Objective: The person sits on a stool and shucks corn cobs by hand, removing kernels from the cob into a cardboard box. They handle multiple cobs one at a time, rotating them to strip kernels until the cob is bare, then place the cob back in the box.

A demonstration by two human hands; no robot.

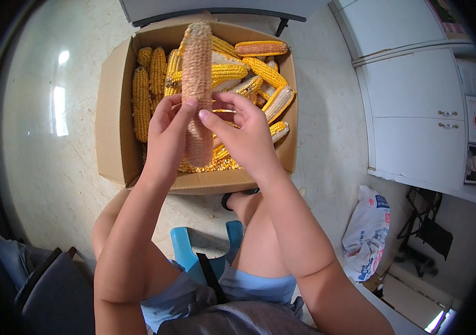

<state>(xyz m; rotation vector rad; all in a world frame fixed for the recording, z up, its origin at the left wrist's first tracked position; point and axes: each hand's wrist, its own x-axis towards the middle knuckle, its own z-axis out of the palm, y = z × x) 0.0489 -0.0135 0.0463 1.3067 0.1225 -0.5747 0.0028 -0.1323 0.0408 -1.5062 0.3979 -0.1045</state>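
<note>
A reddish corn cob [197, 79], stripped over the side facing me, stands lengthwise between my hands above the box. A few yellow kernels cling along its upper left edge. My left hand [170, 125] grips it from the left, thumb laid on its face. From the right, my right hand [244, 130] holds it too, thumb tip pressing near the middle. Beneath lies an open cardboard box [112, 113] with many ears of dried yellow corn [140, 104], some partly stripped. Loose kernels [208, 168] cover the bottom near the box's front wall, partly hidden by my hands.
I sit on a blue plastic stool [185, 247], the box on the marbled floor [326, 125] by my feet. White cabinets [414, 92] line the right side. A printed white sack [368, 234] and a black folding stool [433, 234] stand lower right. A dark-legged furniture piece [221, 12] borders the box's far side.
</note>
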